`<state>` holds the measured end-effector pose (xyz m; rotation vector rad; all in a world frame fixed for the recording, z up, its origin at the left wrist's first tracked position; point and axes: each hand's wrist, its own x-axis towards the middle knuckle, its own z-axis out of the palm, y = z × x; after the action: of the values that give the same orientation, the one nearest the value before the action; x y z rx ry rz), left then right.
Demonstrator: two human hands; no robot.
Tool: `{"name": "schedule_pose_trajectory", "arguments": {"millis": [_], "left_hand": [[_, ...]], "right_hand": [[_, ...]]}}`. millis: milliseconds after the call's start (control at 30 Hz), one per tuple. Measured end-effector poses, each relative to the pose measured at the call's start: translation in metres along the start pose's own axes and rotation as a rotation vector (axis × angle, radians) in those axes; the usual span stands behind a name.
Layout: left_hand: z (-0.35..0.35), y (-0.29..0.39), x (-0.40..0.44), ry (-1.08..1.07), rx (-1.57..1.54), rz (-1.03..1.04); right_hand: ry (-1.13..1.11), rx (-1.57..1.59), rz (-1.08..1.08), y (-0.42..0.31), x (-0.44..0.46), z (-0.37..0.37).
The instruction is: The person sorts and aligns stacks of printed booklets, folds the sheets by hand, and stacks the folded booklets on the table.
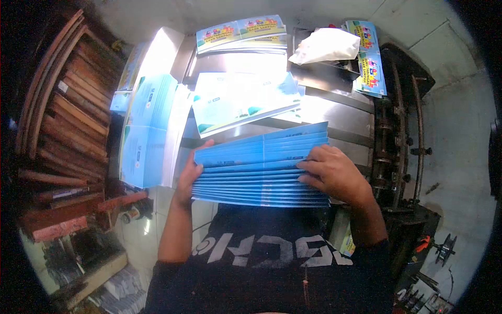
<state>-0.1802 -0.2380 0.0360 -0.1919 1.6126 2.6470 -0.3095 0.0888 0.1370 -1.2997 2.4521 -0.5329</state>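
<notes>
A fanned stack of blue printed booklets [246, 175] is held in front of my chest, its long edges stepped one above another. My left hand [190, 175] grips the left end, with the thumb at the near side and fingertips showing behind. At the right end, my right hand [334, 170] is closed over the stack's edges, fingers curled against them; how many booklets it pinches is hidden. Just beyond lies a pile of pale printed sheets [235, 104], partly washed out by glare. A tall row of blue booklets [149, 125] stands left of my left hand.
On the metal table [340, 112] are yellow-and-blue printed covers [240, 32] at the back and more covers [369, 63] at the far right. A white crumpled cloth or bag [329, 44] rests on a dark tray. Machinery [400, 136] borders the right; a wooden rack [73, 115] stands left.
</notes>
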Motion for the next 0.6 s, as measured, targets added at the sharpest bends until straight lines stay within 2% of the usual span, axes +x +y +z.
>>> {"name": "schedule_pose_trajectory", "arguments": {"millis": [100, 300, 433, 500, 567, 600], "left_hand": [[-0.002, 0.002, -0.001, -0.029, -0.017, -0.053], [-0.011, -0.007, -0.001, 0.025, 0.036, -0.023], [-0.014, -0.010, -0.005, 0.000, 0.051, 0.011], [-0.017, -0.012, -0.006, -0.005, 0.020, 0.012], [-0.030, -0.025, -0.004, 0.025, 0.089, 0.024], [-0.047, -0.036, 0.000, -0.012, 0.215, 0.051]], "right_hand": [[0.000, -0.071, -0.054, -0.006, 0.000, -0.002], [-0.072, -0.307, -0.118, -0.024, 0.002, 0.004], [-0.128, -0.341, -0.101, -0.025, 0.002, 0.006], [0.034, -0.223, -0.109, -0.031, 0.000, -0.015], [0.160, -0.260, -0.070, -0.025, -0.007, -0.048], [0.303, -0.261, -0.083, -0.024, -0.002, -0.068]]}}
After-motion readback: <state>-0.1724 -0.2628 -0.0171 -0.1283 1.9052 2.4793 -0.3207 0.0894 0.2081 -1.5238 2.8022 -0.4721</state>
